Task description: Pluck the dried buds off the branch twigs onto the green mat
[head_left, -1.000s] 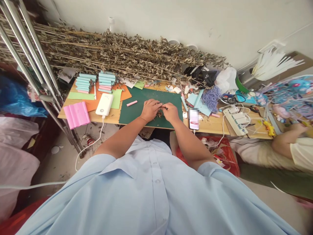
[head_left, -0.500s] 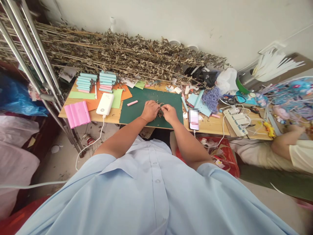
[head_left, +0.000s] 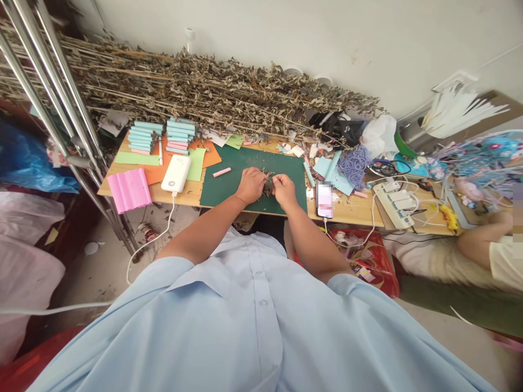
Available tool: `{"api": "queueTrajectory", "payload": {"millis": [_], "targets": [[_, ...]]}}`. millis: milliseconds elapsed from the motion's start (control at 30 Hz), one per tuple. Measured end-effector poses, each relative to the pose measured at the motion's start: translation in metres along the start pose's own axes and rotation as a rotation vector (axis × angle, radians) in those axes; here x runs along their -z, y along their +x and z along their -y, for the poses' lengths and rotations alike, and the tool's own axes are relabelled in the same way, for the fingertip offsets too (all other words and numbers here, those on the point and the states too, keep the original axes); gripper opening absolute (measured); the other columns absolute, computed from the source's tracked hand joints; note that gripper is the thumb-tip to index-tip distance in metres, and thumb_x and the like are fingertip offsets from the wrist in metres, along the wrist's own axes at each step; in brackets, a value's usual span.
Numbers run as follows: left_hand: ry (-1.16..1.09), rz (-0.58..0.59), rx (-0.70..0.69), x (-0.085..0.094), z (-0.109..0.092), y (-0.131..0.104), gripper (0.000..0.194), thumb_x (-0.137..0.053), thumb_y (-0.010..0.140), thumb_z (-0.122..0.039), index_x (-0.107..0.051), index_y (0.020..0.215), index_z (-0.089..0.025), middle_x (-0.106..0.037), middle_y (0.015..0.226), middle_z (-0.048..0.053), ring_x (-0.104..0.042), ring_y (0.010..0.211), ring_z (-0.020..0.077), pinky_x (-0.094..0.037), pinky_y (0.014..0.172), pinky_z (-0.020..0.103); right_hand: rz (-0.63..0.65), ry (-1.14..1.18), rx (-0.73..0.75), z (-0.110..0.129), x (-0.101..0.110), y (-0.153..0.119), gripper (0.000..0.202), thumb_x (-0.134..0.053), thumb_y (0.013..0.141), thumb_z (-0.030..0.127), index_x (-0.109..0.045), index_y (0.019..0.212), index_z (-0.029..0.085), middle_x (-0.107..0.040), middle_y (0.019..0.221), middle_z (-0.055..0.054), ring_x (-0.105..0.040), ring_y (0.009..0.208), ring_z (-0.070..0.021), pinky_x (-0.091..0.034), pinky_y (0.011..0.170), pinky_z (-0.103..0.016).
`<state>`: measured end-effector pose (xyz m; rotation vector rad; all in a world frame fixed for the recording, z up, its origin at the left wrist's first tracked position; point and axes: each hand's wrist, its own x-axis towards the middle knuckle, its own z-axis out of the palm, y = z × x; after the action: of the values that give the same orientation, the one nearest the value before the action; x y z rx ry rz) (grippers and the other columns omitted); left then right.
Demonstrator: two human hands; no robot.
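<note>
Both my hands are over a dark green cutting mat. My left hand is closed, its curled fingers low over a small heap of dried leaves. On the heap's other side my right hand is closed in a pinch at the leaves. The crumbled brown leaves lie between the two hands, and the fingertips partly cover them. To the left a single pink paper roll rests on the mat, apart from my hands.
Long dried plant stalks lie along the wall. Blue and pink rolls are stacked at the back left near a white power bank. Rightward are a phone, purple yarn and a power strip. Another person's arm shows far right.
My right hand has drawn slightly right, widening the gap to my left hand. My left hand stays in place. The other person's arm at the far right has shifted a little.
</note>
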<state>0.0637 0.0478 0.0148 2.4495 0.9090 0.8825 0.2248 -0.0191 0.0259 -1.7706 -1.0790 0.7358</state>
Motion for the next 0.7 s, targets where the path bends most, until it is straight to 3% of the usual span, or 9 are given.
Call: {"api": "queueTrajectory", "payload": {"millis": [100, 200, 333, 400, 533, 700], "targets": [[-0.017, -0.016, 0.017, 0.0, 0.0, 0.001, 0.02, -0.052, 0.102, -0.024, -0.071, 0.1, -0.019, -0.073, 0.103, 0.014, -0.059, 0.115, 0.0312, -0.041, 0.105, 0.051, -0.011, -0.078, 0.02, -0.002, 0.005, 0.002, 0.024, -0.057, 0.093, 0.046, -0.064, 0.09, 0.024, -0.072, 0.084, -0.003, -0.06, 0.063, -0.018, -0.05, 0.067, -0.032], [-0.034, -0.019, 0.006, 0.001, 0.0, 0.001, 0.021, -0.051, 0.103, -0.026, -0.071, 0.099, -0.02, -0.073, 0.101, 0.013, -0.06, 0.114, 0.0314, -0.041, 0.105, 0.052, -0.021, -0.242, 0.113, -0.001, 0.009, 0.0, 0.02, -0.062, 0.091, 0.041, -0.071, 0.089, 0.023, -0.075, 0.089, -0.006, -0.067, 0.084, -0.0236, -0.054, 0.086, -0.037], [-0.037, -0.029, 0.008, 0.002, -0.001, 0.0, 0.022, -0.051, 0.105, -0.029, -0.071, 0.099, -0.02, -0.073, 0.102, 0.013, -0.059, 0.114, 0.0309, -0.041, 0.104, 0.051, -0.059, -0.316, 0.173, 0.004, 0.009, -0.003, 0.024, -0.066, 0.088, 0.04, -0.079, 0.097, 0.022, -0.077, 0.111, -0.01, -0.068, 0.093, -0.0244, -0.054, 0.096, -0.041], [-0.033, -0.024, 0.006, 0.002, -0.001, 0.0, 0.024, -0.051, 0.105, -0.029, -0.071, 0.099, -0.02, -0.073, 0.102, 0.013, -0.059, 0.114, 0.0305, -0.041, 0.104, 0.051, -0.067, -0.24, 0.158, 0.008, 0.008, -0.004, 0.03, -0.064, 0.09, 0.045, -0.08, 0.099, 0.021, -0.076, 0.11, -0.011, -0.068, 0.091, -0.0237, -0.055, 0.09, -0.038], [-0.019, -0.014, -0.013, 0.001, -0.001, 0.0, 0.024, -0.05, 0.105, -0.029, -0.071, 0.099, -0.021, -0.073, 0.103, 0.012, -0.059, 0.114, 0.0301, -0.041, 0.104, 0.05, -0.029, 0.035, 0.014, 0.012, 0.003, -0.004, 0.039, -0.065, 0.088, 0.056, -0.077, 0.093, 0.02, -0.067, 0.075, -0.002, -0.057, 0.063, -0.018, -0.049, 0.063, -0.032], [-0.014, -0.001, -0.036, 0.001, -0.001, 0.0, 0.022, -0.051, 0.104, -0.027, -0.071, 0.099, -0.02, -0.073, 0.102, 0.012, -0.059, 0.114, 0.0305, -0.041, 0.104, 0.051, -0.041, 0.135, -0.037, 0.013, -0.002, -0.005, 0.036, -0.074, 0.078, 0.057, -0.067, 0.077, 0.022, -0.053, 0.059, 0.005, -0.046, 0.056, -0.0131, -0.04, 0.055, -0.027]]}}
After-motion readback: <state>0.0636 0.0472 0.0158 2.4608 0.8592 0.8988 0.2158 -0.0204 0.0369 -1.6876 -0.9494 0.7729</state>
